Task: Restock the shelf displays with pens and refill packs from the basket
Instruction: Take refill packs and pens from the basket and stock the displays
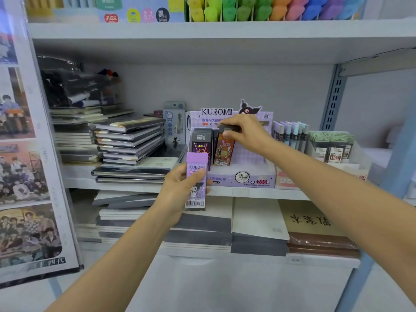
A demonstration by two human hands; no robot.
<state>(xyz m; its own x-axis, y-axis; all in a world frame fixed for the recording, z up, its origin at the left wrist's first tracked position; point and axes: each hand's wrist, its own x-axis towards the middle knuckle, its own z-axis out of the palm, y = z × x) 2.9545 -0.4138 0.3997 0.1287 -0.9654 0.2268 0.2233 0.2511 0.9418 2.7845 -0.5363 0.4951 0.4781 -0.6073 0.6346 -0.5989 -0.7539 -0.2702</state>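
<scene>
While L hand (180,188) grips purple Kuromi refill pack (196,164) by front edge of shelf (258,192), R hand (245,131) pinches top of orange refill pack (224,152), upright at left side of display box (243,179).

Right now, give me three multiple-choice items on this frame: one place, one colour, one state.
1. Where is the orange pack?
A in the purple display box
B on the floor
C in a drawer

2. What colour is the Kuromi pack that the left hand holds?
A green
B red
C purple

3. What is the right hand doing?
A lying flat on the shelf
B pinching the orange pack's top
C hanging idle

Answers:
1 A: it stands upright inside the box.
2 C: its face and cap are lilac.
3 B: the fingers and thumb close on the pack's dark cap.
</scene>
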